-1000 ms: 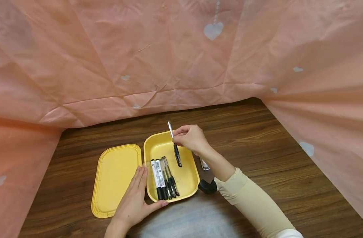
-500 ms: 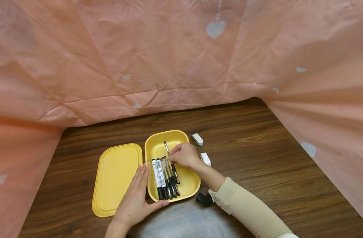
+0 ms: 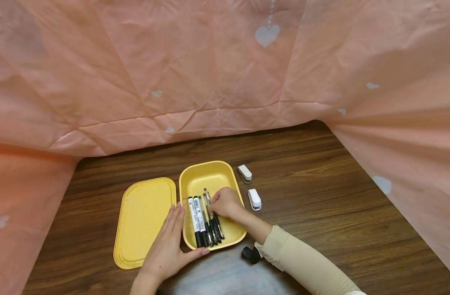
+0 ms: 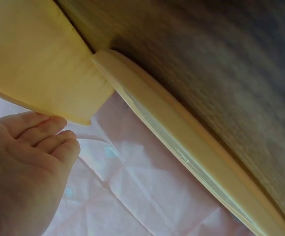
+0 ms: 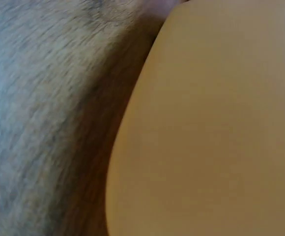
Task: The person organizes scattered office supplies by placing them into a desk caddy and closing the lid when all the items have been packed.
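In the head view a yellow plastic box [image 3: 232, 233] stands uncovered on the wooden table. Two white markers with black ends [image 3: 193, 217] lie along its left side, with several black gel pens [image 3: 209, 229] beside them. My right hand [image 3: 226, 201] reaches into the box and pinches a clear and black gel pen [image 3: 207, 194], lying alongside the others; the fingertips partly cover it. My left hand [image 3: 164, 246] rests against the box's left wall, fingers straight, thumb along the front rim. In the right wrist view the box wall [image 5: 206, 123] fills much of the picture.
The flat yellow lid [image 3: 145, 223] lies left of the box. Two small white staplers [image 3: 254, 199] sit to its right. A black object [image 3: 251, 255] shows beside the right sleeve. Pink cloth [image 3: 210, 61] hangs behind and at both sides.
My right hand has lowered the gel pen from above the box down beside the other pens, moving toward me. The staplers have come into view. My left hand has stayed put.
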The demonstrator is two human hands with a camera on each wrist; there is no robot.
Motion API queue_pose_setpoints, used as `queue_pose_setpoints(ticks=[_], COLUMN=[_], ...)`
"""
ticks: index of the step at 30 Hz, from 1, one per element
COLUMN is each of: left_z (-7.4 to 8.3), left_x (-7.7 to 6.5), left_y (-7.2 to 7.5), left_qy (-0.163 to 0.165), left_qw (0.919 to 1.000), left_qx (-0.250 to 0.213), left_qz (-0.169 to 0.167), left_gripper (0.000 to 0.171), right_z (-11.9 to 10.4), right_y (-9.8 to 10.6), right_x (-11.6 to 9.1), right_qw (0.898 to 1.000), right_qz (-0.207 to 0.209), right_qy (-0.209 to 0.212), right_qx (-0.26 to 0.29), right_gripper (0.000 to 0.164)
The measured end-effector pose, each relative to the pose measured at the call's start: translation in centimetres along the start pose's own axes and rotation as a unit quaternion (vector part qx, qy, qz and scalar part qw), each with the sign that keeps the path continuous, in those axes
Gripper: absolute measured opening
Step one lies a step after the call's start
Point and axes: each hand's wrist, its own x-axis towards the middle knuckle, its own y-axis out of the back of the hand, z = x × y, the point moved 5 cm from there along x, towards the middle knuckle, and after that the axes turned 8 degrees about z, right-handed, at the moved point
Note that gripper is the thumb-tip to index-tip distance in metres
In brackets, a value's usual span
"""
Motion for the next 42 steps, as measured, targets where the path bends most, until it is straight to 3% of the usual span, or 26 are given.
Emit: queue_pose_setpoints(ticks=[13, 23, 29, 34, 42], left_z=[-0.2, -0.8, 1.0, 2.5, 5.3], left_x=[0.1, 1.2, 2.9, 3.9, 3.8], left_y=[0.1, -0.6, -2.7, -3.4, -4.4], left_qy=[0.008, -0.006, -0.040, -0.064, -0.083], left_qw=[0.9998, 0.9999, 0.9987, 0.9974, 0.9954], left_qx=[-0.004, 0.007, 0.000, -0.001, -0.029], left_qz=[-0.018, -0.008, -0.031, -0.033, -0.040], left_gripper=[0.123, 0.123, 0.123, 0.122, 0.122], right_z=[-0.5, -0.1, 2.6, 3.7, 5.5], right_y=[-0.2, -0.5, 1.7, 3.5, 6.0], right_x=[-0.2, 0.9, 1.1, 0.9, -0.6], right_qw=[0.997, 0.995, 0.995, 0.994, 0.992], right_qz=[0.005, -0.006, 0.009, 0.016, 0.027], right_qy=[0.032, 0.049, 0.023, 0.017, -0.001], right_qx=[-0.076, -0.081, -0.099, -0.107, -0.122], right_gripper=[0.023, 0.019, 0.008, 0.009, 0.008])
